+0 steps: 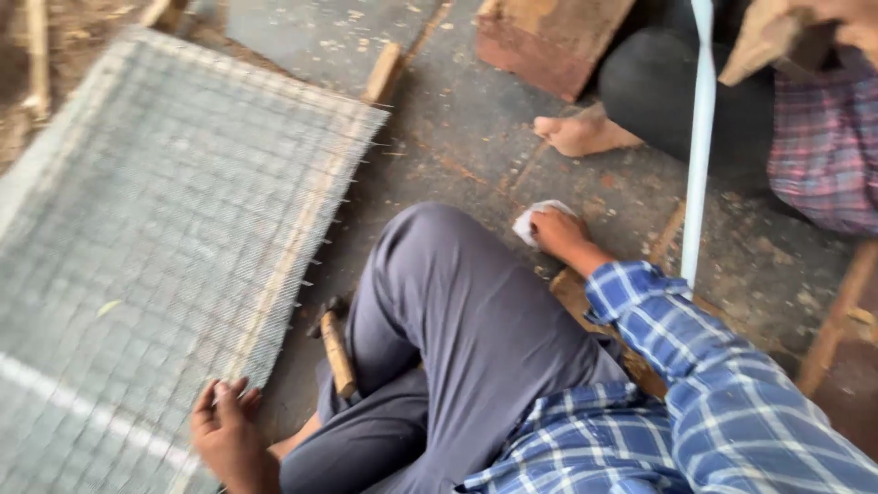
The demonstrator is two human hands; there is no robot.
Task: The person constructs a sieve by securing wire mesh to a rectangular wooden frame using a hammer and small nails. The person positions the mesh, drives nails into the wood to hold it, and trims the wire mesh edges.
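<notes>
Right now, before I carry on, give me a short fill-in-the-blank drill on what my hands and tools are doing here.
1. The left hand grips the edge of the wire ____ panel.
2. The right hand closes on a small ____ wad on the floor.
3. The wooden-handled hammer lies beside the person's bent ____.

Missing words: mesh; white; leg

Bare floor [457,137] lies open between the wire mesh frame [165,229] and the other person's foot [581,133]. The raised knee [439,274] separates the hands; a hammer [335,352] lies beside the mesh edge, a white strip [701,137] stands rightward.
</notes>
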